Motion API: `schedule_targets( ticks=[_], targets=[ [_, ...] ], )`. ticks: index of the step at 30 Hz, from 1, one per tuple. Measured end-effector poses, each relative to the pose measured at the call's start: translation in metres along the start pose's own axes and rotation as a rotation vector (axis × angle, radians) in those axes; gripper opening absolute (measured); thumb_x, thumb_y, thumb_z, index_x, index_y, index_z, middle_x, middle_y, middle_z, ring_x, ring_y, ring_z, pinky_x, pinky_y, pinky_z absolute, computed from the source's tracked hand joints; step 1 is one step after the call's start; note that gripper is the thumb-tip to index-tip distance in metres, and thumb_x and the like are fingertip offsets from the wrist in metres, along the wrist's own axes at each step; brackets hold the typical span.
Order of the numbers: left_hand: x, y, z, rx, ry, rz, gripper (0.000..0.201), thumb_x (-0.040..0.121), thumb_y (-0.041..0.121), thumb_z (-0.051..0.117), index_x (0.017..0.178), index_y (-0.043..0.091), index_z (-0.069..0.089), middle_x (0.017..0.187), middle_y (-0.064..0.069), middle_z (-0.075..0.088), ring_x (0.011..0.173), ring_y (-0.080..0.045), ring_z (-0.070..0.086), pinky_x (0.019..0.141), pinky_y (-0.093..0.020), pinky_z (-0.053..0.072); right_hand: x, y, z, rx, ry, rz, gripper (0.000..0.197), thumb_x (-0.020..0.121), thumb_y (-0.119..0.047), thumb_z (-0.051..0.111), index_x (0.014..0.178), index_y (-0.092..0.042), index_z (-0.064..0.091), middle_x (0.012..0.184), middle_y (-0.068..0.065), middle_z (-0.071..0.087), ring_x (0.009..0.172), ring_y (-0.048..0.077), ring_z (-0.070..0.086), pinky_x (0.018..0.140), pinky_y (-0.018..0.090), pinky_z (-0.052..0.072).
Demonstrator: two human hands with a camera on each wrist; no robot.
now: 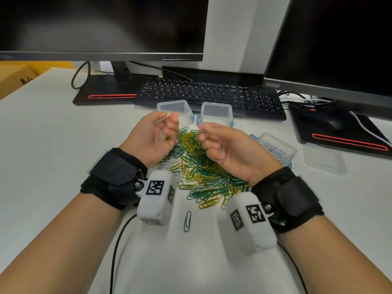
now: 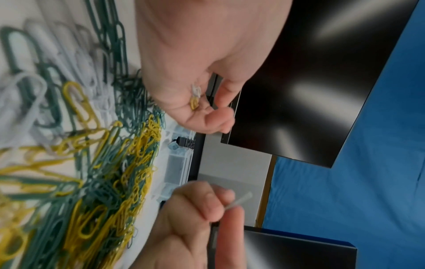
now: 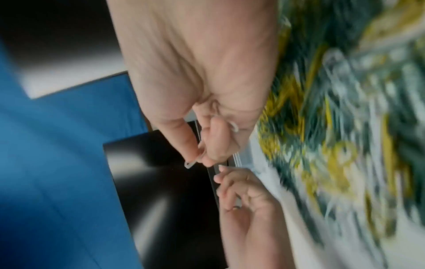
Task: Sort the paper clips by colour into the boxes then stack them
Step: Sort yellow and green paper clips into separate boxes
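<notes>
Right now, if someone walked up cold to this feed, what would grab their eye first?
The heap of green, yellow and white paper clips spread on the table's middle, between the wrists. Above it both hands are raised: the left hand holds white clips, and the right hand pinches a white clip. Behind stand two empty clear boxes; a third box at right holds white clips.

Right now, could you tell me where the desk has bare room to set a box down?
Bare desk lies left of the left hand, and nearer the body around the lone green clip. It is crowded at the clip pile and towards the keyboard.
</notes>
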State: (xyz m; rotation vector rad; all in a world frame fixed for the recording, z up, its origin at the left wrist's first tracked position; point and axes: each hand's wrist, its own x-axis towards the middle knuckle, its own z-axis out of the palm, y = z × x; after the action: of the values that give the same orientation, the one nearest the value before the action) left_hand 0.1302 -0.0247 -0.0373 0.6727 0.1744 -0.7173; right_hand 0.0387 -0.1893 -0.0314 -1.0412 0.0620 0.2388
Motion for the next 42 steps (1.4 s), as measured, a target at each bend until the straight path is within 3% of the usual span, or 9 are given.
schedule_targets(
  ticks=[4,7,15,18,22,30,35,38,42],
  targets=[
    [0.000,0.010,-0.004,0.009,-0.015,-0.045,0.018,0.094,0.020,0.043,0.088,0.009,0.055,0.066,0.003,0.048,0.039,-0.004,0.038,0.032,-0.013,0.027,0.003,0.001,0.000,0.234,-0.052,0.084,0.015,0.090,-0.017,0.046,0.085,-0.006,0.054,0.077,0.007,0.049,0.048,0.006,0.035,0.037,0.014,0.031],
    [-0.001,0.015,-0.009,-0.041,-0.026,-0.076,0.020,0.094,0.023,0.042,0.085,0.009,0.055,0.063,0.004,0.046,0.036,-0.004,0.036,0.030,-0.014,0.025,0.003,0.004,0.005,0.140,-0.008,0.154,0.024,0.094,-0.027,0.048,0.093,-0.006,0.059,0.073,0.005,0.051,0.047,0.005,0.032,0.033,0.012,0.027],
    [0.000,0.051,-0.039,-0.198,-0.238,-0.376,0.025,0.095,0.022,0.049,0.081,0.004,0.059,0.059,-0.003,0.047,0.042,-0.005,0.031,0.035,-0.022,0.023,0.010,0.017,0.047,-1.146,0.082,-0.044,0.017,0.083,-0.030,0.073,0.092,-0.015,0.073,0.045,-0.018,0.048,0.043,0.001,0.043,0.042,0.012,0.026],
    [0.000,0.061,-0.056,-0.265,-0.260,-0.387,0.023,0.095,0.016,0.050,0.078,0.001,0.056,0.061,-0.005,0.045,0.046,-0.009,0.033,0.040,-0.028,0.025,0.024,0.018,0.066,-1.536,0.033,-0.059,0.033,0.077,-0.040,0.078,0.096,-0.014,0.068,0.076,-0.014,0.057,0.069,0.003,0.052,0.052,0.017,0.035],
    [0.004,0.056,-0.061,-0.260,-0.238,-0.386,0.024,0.093,0.013,0.050,0.072,0.003,0.051,0.062,-0.004,0.044,0.046,-0.009,0.032,0.039,-0.031,0.028,0.034,0.024,0.070,-1.727,-0.008,0.025,0.048,0.077,-0.042,0.077,0.103,-0.004,0.064,0.102,0.008,0.065,0.092,0.021,0.059,0.075,0.032,0.046],
    [0.012,0.039,-0.048,-0.240,-0.240,-0.424,0.022,0.089,0.012,0.051,0.068,0.007,0.047,0.056,-0.001,0.045,0.038,-0.007,0.030,0.034,-0.020,0.021,0.037,0.025,0.073,-1.850,-0.124,0.100,0.020,0.093,-0.030,0.060,0.097,-0.010,0.060,0.098,0.006,0.061,0.086,0.020,0.054,0.071,0.028,0.039],
    [0.010,0.030,-0.038,-0.113,-0.136,-0.255,0.020,0.088,0.015,0.050,0.068,0.012,0.047,0.059,0.007,0.041,0.039,-0.005,0.032,0.034,-0.015,0.018,0.036,0.022,0.055,-1.754,-0.035,-0.021,0.013,0.089,-0.019,0.060,0.092,-0.007,0.063,0.083,0.001,0.059,0.072,0.016,0.054,0.058,0.023,0.040],
    [0.011,0.023,-0.032,-0.018,-0.106,-0.176,0.019,0.091,0.019,0.047,0.073,0.013,0.051,0.062,0.007,0.042,0.045,-0.004,0.031,0.040,-0.013,0.017,0.030,0.011,0.036,-1.367,-0.010,0.003,0.009,0.092,-0.021,0.060,0.090,-0.012,0.064,0.069,-0.007,0.061,0.055,0.004,0.051,0.049,0.013,0.038],
    [0.006,0.017,-0.021,0.155,-0.128,-0.116,0.010,0.085,0.019,0.049,0.080,0.013,0.054,0.067,0.003,0.045,0.049,-0.005,0.033,0.042,-0.014,0.023,0.029,-0.002,0.020,-0.665,0.014,0.055,0.012,0.098,-0.015,0.051,0.087,-0.013,0.054,0.062,-0.001,0.052,0.046,0.006,0.034,0.040,0.015,0.026]
  ],
)
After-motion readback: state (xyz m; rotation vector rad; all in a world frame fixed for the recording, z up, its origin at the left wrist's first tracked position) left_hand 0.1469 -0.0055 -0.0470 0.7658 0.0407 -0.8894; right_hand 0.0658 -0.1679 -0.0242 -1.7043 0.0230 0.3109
